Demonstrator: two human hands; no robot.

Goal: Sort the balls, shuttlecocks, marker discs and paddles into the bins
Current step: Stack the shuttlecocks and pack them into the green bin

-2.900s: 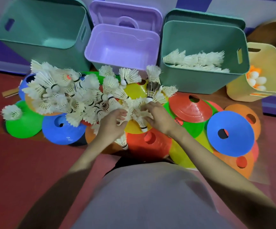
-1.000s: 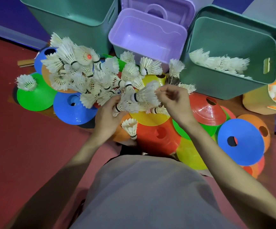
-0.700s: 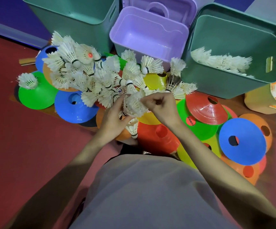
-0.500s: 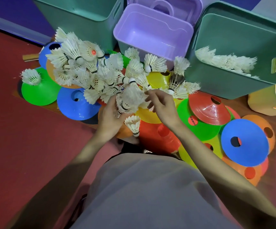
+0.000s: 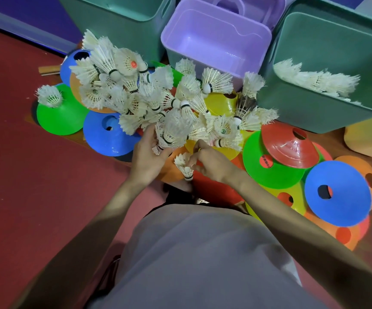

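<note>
Shuttlecocks lie heaped over marker discs before the bins. Left hand grips a stacked bundle; right hand pinches 1 shuttlecock beside it.

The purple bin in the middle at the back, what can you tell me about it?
The purple bin is a pale lilac tub that looks like smooth, glossy plastic, with rounded corners and a lip along its near wall. It stands upright and open between two green bins, and nothing shows inside it. Behind it sits a matching purple piece with a handle, probably its lid. Shuttlecocks lie against its front wall. Neither hand touches it.
</note>
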